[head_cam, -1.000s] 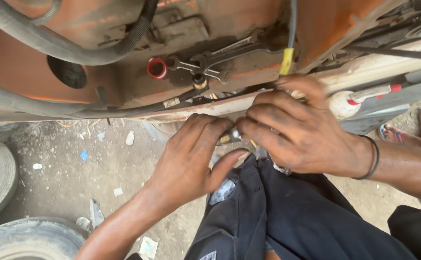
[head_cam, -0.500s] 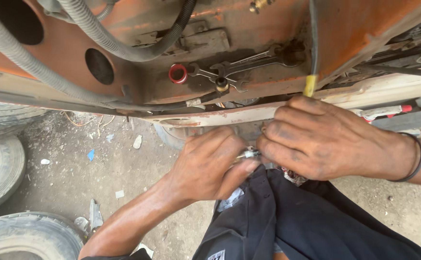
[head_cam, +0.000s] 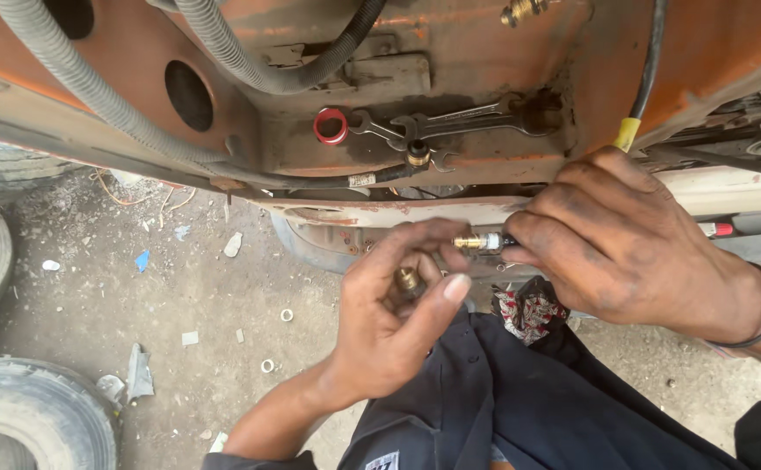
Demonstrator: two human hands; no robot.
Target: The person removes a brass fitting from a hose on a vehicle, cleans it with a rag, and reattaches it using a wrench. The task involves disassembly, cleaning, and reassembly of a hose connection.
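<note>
My left hand (head_cam: 393,318) is palm up below an orange vehicle frame (head_cam: 502,96), its fingers curled around a small brass nut (head_cam: 408,279). My right hand (head_cam: 633,239) grips a brass hose fitting (head_cam: 476,243) on the end of a dark hose, with the fitting's tip touching my left fingertips. A red patterned rag (head_cam: 526,311) lies on my dark trousers (head_cam: 519,400) just under the right hand.
Two spanners (head_cam: 450,124) and a red ring (head_cam: 331,125) rest on a ledge of the frame. Corrugated grey hoses (head_cam: 93,91) run along the frame. A black cable with yellow tape (head_cam: 628,132) hangs at right. Tyres (head_cam: 23,409) lie at left on littered dirt ground.
My hands have drawn apart from a closed huddle. The left hand has turned palm up, showing the brass nut, and the brass fitting now shows in the right hand.
</note>
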